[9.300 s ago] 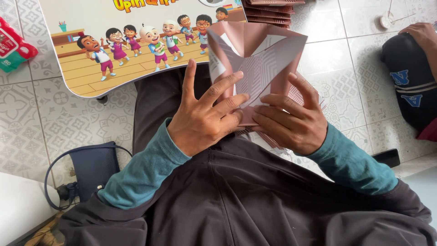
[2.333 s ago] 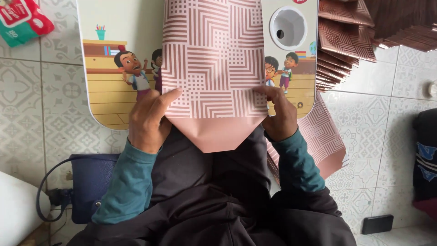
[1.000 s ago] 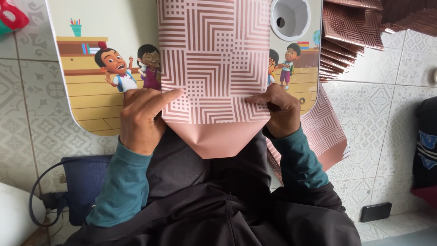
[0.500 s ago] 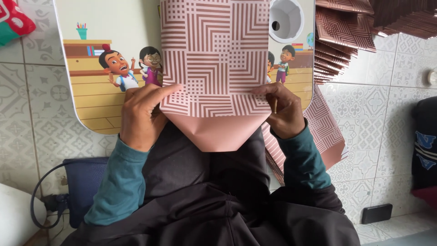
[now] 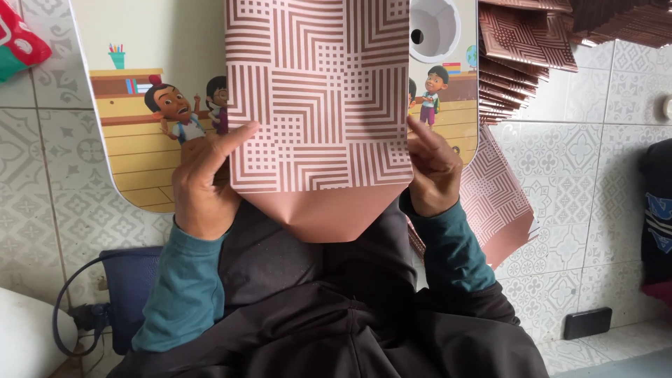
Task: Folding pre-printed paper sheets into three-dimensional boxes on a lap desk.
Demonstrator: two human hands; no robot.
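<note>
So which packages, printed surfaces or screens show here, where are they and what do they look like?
Soft packet: top left on the floor tiles, red, green and white.
Lap table: behind the patterned paper bag, printed with cartoon children.
Dark phone: bottom right floor, flat black rectangle, screen off.

The paper bag [image 5: 318, 105] lies on the lap table [image 5: 140, 84], its flap overhanging the near edge above the lap. The left hand [image 5: 203, 185] sits at its left edge, the right hand [image 5: 432, 171] at its right. A stack [image 5: 521, 63] lies right of the table.
</note>
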